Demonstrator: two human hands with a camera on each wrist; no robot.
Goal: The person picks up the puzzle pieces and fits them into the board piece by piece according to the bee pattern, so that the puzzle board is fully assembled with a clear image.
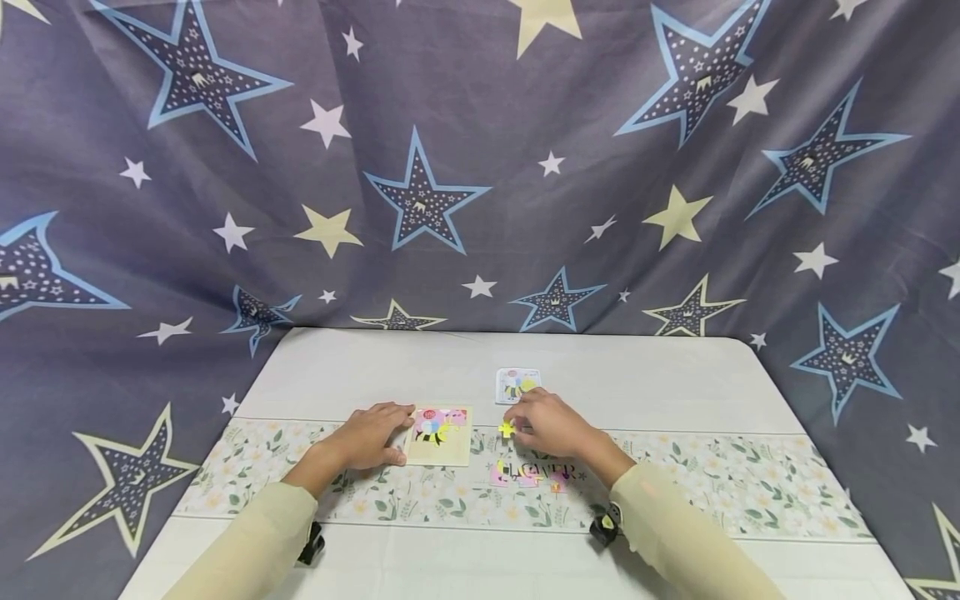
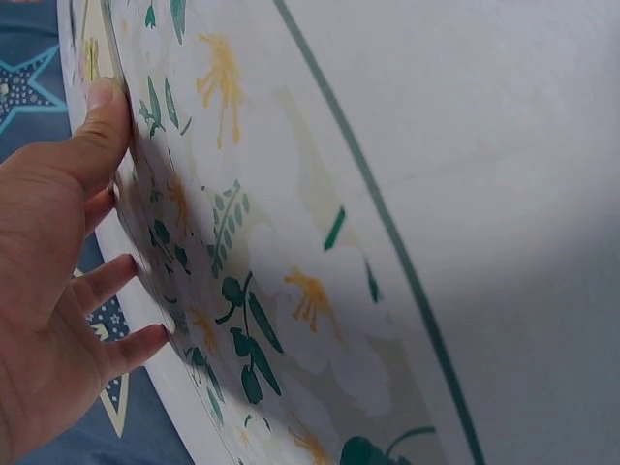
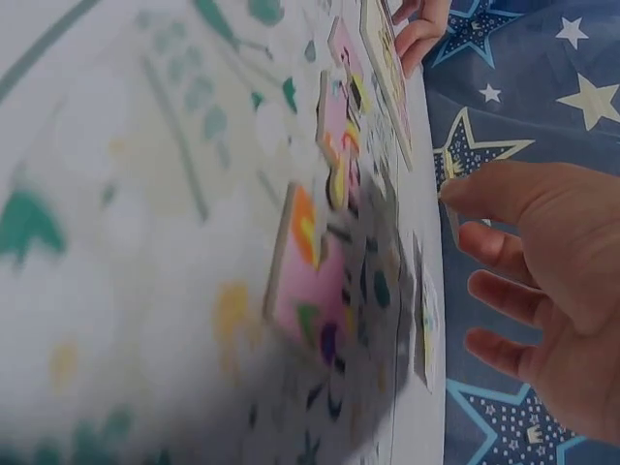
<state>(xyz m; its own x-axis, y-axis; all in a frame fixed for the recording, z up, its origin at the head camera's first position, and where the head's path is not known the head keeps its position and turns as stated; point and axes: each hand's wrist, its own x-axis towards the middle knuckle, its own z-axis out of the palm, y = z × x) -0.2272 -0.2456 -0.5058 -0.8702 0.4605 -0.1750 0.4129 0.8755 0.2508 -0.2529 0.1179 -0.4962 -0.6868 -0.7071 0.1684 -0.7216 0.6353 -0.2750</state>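
Note:
A square jigsaw board (image 1: 438, 458) with a pale frame and a partly filled bee picture lies on the table. My left hand (image 1: 372, 435) rests at its left side, the thumb by the lower corner and the fingers near the upper one. In the left wrist view, the left thumb (image 2: 105, 121) touches the board's edge while the other fingers are spread. To the right of the board, my right hand (image 1: 551, 425) pinches a yellow jigsaw piece (image 1: 507, 428) just above the table. Several loose pink pieces (image 1: 528, 477) lie below that hand.
Behind the right hand lies a small picture card (image 1: 516, 382) with a matching bee. A floral band (image 1: 712, 479) with printed lettering crosses the white table (image 1: 637, 375). A star-patterned cloth (image 1: 480, 100) hangs behind the table.

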